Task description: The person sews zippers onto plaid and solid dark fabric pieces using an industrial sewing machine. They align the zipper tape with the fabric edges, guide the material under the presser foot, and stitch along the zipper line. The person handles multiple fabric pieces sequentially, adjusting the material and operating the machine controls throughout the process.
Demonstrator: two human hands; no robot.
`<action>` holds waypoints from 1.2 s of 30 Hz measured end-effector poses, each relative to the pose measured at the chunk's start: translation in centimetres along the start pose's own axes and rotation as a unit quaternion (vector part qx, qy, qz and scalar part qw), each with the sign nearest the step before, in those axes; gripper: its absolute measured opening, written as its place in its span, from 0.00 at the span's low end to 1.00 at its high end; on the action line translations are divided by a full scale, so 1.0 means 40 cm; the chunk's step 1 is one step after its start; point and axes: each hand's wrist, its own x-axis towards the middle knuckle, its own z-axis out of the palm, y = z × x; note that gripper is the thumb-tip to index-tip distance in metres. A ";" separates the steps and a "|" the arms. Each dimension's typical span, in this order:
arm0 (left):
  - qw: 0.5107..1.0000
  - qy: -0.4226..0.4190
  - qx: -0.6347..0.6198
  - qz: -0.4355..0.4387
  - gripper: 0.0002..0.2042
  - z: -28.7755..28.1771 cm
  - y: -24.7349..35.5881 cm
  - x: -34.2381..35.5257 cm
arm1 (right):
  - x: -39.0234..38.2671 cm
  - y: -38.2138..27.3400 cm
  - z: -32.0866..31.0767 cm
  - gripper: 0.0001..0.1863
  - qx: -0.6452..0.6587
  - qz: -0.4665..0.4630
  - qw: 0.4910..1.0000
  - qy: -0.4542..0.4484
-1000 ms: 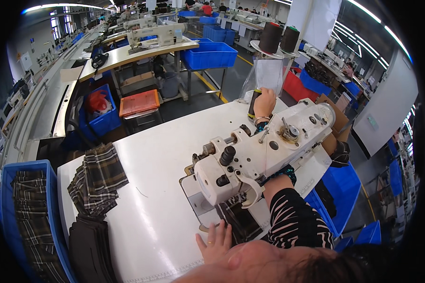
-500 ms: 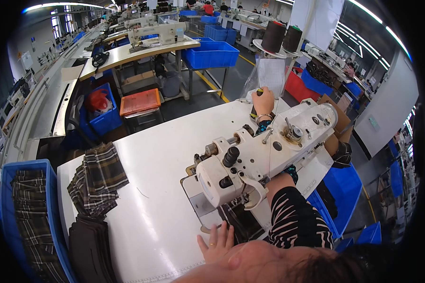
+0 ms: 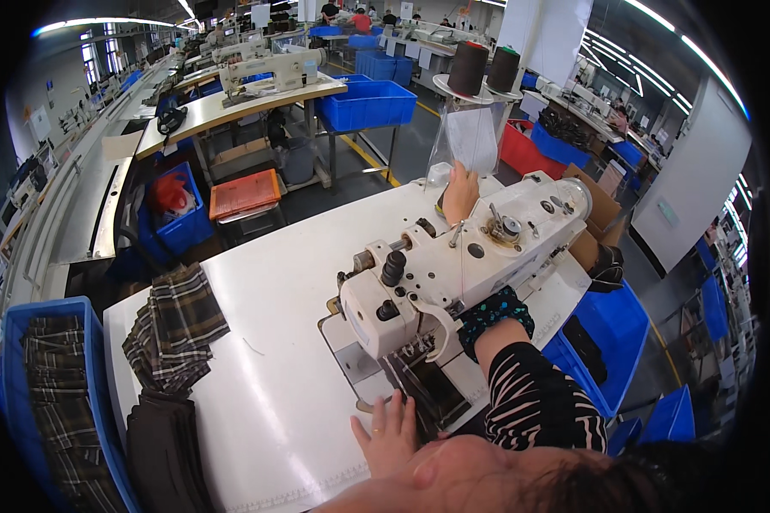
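My left hand [image 3: 391, 433] lies with its fingers spread on the white table, beside the needle area of a white sewing machine [image 3: 479, 252]. Close to its fingertips, a dark plaid fabric piece [image 3: 436, 389] lies under the machine's needle end. My right arm, in a black striped sleeve with a dark patterned cuff [image 3: 498, 318], passes under the machine's arm. On the far side my right hand [image 3: 460, 195] shows, its fingers drawn together in front of a paper sheet in clear plastic [image 3: 473, 137]. Whatever it may hold is hidden.
On the left of the table lie plaid pieces [image 3: 180, 316] above a dark fabric stack [image 3: 164, 449]. A blue bin [image 3: 94, 376] of plaid pieces adjoins the left edge. Dark thread cones [image 3: 469, 68] stand behind the machine; another blue bin [image 3: 620, 359] sits right.
My right hand has moved down and nearer the machine; the yellow-and-black object seen in it before is now hidden. My left hand stays by the needle area. The whole view has shifted slightly.
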 end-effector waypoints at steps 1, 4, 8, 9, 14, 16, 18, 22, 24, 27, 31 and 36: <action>1.000 0.000 -0.019 -0.007 0.49 -0.006 0.002 0.004 | -0.007 0.009 0.006 0.18 0.006 0.001 1.000 -0.009; 0.999 0.001 -0.036 0.021 0.47 -0.012 0.031 0.005 | 0.026 0.130 -0.002 0.23 0.115 0.085 0.989 0.021; 0.999 0.040 -0.015 -0.004 0.44 -0.009 0.000 0.007 | -0.026 -0.034 0.007 0.31 0.302 0.230 0.925 0.001; 0.999 0.043 -0.010 -0.006 0.44 -0.006 -0.005 0.007 | -0.039 -0.057 0.002 0.31 0.289 0.242 0.926 -0.022; 0.999 0.052 -0.005 0.011 0.45 0.012 0.013 0.004 | -0.077 0.062 -0.007 0.32 -0.010 -0.025 0.999 -0.045; 0.999 0.050 0.000 0.008 0.45 0.014 0.015 0.005 | -0.097 0.083 0.002 0.30 -0.080 -0.110 0.991 -0.012; 0.998 0.057 0.008 0.008 0.45 0.020 0.006 0.004 | -0.105 0.070 0.010 0.28 -0.040 -0.079 0.996 0.005; 0.998 0.061 0.017 0.015 0.45 0.033 -0.002 0.004 | -0.079 0.058 0.011 0.25 0.136 0.066 0.987 0.052; 0.998 0.057 0.008 0.008 0.45 0.029 0.001 0.006 | -0.073 0.048 0.008 0.23 0.213 0.113 0.968 0.071; 0.999 0.052 -0.003 0.006 0.45 0.023 0.008 0.006 | -0.061 0.043 -0.004 0.21 0.256 0.136 0.953 0.089; 0.999 0.054 0.007 0.006 0.44 0.009 0.002 0.003 | -0.046 0.006 -0.011 0.19 0.181 0.096 0.974 0.096; 0.998 0.048 -0.039 0.011 0.44 0.004 0.007 0.001 | -0.018 0.054 0.010 0.25 0.112 0.118 0.985 0.049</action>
